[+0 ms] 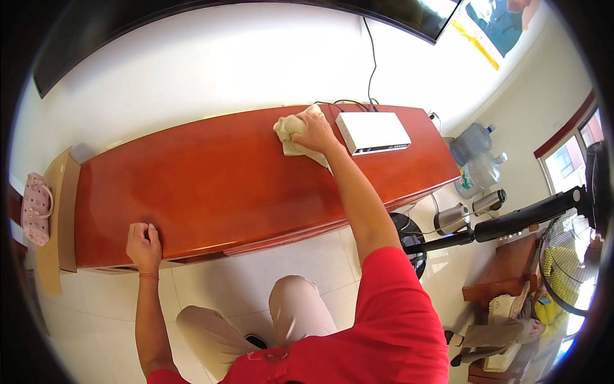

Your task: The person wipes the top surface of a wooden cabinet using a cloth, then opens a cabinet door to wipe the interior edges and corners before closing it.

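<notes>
My right hand (pixel 314 133) grips a cream cloth (pixel 307 150) against the top of a glossy reddish-brown wooden cabinet (pixel 206 177), near its back edge. Just to the right of the cloth lies a white set-top or router box (pixel 373 129) with black cables at its rear. My left hand (pixel 145 244) rests at the cabinet's front left edge, its fingers curled, and no object shows in it.
A cardboard piece (pixel 67 211) and a pink handbag (pixel 37 209) are at the left end. Water bottles (pixel 479 175), kettles (pixel 453 218) and a standing fan (pixel 518 223) are at the right. A wall-mounted screen (pixel 144 24) hangs above. Another person (pixel 549 312) sits at lower right.
</notes>
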`<state>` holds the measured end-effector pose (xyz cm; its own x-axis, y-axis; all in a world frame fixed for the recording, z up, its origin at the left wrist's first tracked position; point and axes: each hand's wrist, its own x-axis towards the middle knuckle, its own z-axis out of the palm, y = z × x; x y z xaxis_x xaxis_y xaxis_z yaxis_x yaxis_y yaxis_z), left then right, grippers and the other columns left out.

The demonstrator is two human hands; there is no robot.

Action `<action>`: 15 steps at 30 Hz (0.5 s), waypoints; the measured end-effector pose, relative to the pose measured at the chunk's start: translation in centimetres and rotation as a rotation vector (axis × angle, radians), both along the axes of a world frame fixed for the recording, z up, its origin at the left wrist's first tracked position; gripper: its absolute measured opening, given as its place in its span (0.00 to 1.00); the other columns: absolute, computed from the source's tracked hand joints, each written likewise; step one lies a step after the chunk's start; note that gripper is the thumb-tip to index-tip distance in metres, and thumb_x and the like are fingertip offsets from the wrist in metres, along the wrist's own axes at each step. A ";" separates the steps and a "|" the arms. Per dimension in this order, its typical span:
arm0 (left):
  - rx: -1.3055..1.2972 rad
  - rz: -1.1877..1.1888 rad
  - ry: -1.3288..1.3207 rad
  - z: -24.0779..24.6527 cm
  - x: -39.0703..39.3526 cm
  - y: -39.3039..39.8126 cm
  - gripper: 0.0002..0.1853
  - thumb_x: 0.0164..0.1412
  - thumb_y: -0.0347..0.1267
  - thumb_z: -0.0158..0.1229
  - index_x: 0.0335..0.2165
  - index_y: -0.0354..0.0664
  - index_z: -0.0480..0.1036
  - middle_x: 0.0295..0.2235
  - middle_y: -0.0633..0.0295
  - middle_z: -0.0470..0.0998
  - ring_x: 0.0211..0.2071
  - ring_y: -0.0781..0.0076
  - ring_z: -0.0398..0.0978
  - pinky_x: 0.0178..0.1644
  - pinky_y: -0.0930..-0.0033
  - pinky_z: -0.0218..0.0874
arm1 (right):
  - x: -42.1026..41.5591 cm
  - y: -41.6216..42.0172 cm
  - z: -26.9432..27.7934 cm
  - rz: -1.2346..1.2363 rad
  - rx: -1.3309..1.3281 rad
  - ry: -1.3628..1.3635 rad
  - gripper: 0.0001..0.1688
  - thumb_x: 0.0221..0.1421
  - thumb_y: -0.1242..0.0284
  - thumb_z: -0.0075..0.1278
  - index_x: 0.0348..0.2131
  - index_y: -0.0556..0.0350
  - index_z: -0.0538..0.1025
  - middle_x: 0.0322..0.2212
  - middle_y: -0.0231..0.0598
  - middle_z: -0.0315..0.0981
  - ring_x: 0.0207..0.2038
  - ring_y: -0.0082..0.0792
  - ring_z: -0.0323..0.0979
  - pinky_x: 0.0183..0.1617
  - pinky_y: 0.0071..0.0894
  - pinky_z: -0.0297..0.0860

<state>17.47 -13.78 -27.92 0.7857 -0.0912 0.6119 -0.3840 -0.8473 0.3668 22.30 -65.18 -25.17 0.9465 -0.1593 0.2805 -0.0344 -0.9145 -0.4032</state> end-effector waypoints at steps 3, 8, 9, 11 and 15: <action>-0.055 -0.007 0.045 0.4 -0.5 -0.1 0.08 0.56 0.29 0.55 0.24 0.39 0.66 0.26 0.58 0.68 0.26 0.59 0.69 0.32 0.65 0.62 | 2.9 -1.2 0.8 -0.081 0.020 0.122 0.40 0.36 0.54 0.56 0.50 0.50 0.71 0.48 0.48 0.68 0.53 0.44 0.65 0.58 0.40 0.61; -0.062 -0.007 0.052 0.1 -0.2 -0.2 0.07 0.56 0.29 0.55 0.24 0.39 0.66 0.26 0.58 0.68 0.26 0.60 0.69 0.32 0.66 0.62 | 4.1 -2.0 1.4 -0.203 -0.046 0.194 0.43 0.37 0.51 0.53 0.53 0.52 0.69 0.51 0.51 0.66 0.55 0.45 0.63 0.59 0.39 0.60; -0.058 -0.001 0.054 0.2 -0.1 -0.2 0.07 0.56 0.29 0.54 0.24 0.39 0.66 0.26 0.58 0.68 0.26 0.60 0.69 0.32 0.66 0.62 | 3.8 -1.7 1.5 -0.178 -0.033 0.202 0.43 0.37 0.52 0.53 0.53 0.51 0.69 0.51 0.51 0.66 0.55 0.45 0.63 0.59 0.39 0.60; -0.052 -0.005 0.032 0.1 0.0 0.0 0.07 0.56 0.29 0.55 0.24 0.40 0.66 0.25 0.58 0.68 0.25 0.60 0.69 0.30 0.66 0.62 | 2.5 -1.3 1.4 -0.134 -0.009 0.217 0.42 0.38 0.54 0.53 0.53 0.51 0.69 0.50 0.50 0.67 0.55 0.46 0.63 0.60 0.39 0.60; -0.025 -0.014 -0.044 -0.1 0.1 0.4 0.07 0.55 0.29 0.55 0.24 0.41 0.65 0.25 0.60 0.68 0.24 0.59 0.69 0.28 0.65 0.61 | -3.1 -0.5 2.1 0.027 0.003 0.083 0.37 0.40 0.59 0.52 0.51 0.52 0.70 0.47 0.53 0.69 0.53 0.49 0.64 0.57 0.40 0.61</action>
